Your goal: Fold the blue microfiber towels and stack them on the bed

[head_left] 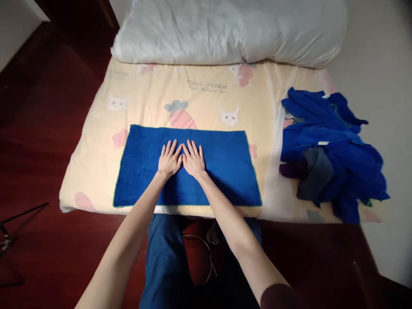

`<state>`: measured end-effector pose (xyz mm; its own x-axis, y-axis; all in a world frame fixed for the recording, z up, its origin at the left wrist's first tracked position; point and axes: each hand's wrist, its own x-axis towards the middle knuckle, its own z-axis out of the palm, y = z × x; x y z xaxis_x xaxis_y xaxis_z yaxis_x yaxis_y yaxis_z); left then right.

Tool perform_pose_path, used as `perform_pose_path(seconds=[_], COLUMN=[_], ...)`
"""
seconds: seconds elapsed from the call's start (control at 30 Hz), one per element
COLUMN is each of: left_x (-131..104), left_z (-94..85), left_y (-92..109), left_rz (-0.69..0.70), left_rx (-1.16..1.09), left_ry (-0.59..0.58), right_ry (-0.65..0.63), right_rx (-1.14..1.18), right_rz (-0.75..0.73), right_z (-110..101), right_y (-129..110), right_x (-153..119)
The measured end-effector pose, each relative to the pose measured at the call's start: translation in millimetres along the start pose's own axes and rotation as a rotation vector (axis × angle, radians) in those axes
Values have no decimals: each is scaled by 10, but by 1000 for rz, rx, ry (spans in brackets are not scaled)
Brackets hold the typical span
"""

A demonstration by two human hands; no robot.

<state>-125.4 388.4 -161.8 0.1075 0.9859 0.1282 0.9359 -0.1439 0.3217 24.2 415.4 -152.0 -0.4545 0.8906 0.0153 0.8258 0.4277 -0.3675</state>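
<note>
A blue cloth (pixel 225 159) with a thin green edge lies spread flat near the front edge of the bed. My left hand (pixel 170 159) rests palm down on its middle, fingers spread. Close beside it, my right hand (pixel 193 159) also lies flat on the cloth with the fingers apart. The thumbs are nearly touching. Neither hand grips anything. Small wrinkles show in the left part of the cloth.
A crumpled pile of blue cloths (pixel 347 159) lies on the bed's right side, with a grey cloth (pixel 317 174) and a dark purple one (pixel 293 169). A rolled white quilt (pixel 225 34) spans the back of the patterned bedding (pixel 93 159). Thin black legs (pixel 24 213) stand at the left.
</note>
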Motion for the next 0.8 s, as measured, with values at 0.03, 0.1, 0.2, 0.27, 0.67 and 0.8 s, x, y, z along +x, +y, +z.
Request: perform_pose_path(seconds=[0.03, 0.1, 0.2, 0.27, 0.67, 0.8], left_x=[81, 184, 245, 254, 279, 317], left_z=[34, 44, -51, -146, -432, -488], left_y=[-72, -246, -527, -715, -1351, -1388], left_rz=[-9, -40, -138, -225, -377, -306], left_rx=[-3, -8, -3, 16, 101, 84], left_ry=[7, 33, 81, 98, 94, 73], right_ry=[9, 37, 57, 73, 186, 243], right_rx=[1, 4, 1, -21, -183, -239], right_rz=[11, 16, -1, 29, 392, 373], right_z=[39, 74, 61, 39, -349, -357], right_y=[15, 85, 228, 352, 2146, 2400], right_x=[76, 161, 200, 220, 132, 91])
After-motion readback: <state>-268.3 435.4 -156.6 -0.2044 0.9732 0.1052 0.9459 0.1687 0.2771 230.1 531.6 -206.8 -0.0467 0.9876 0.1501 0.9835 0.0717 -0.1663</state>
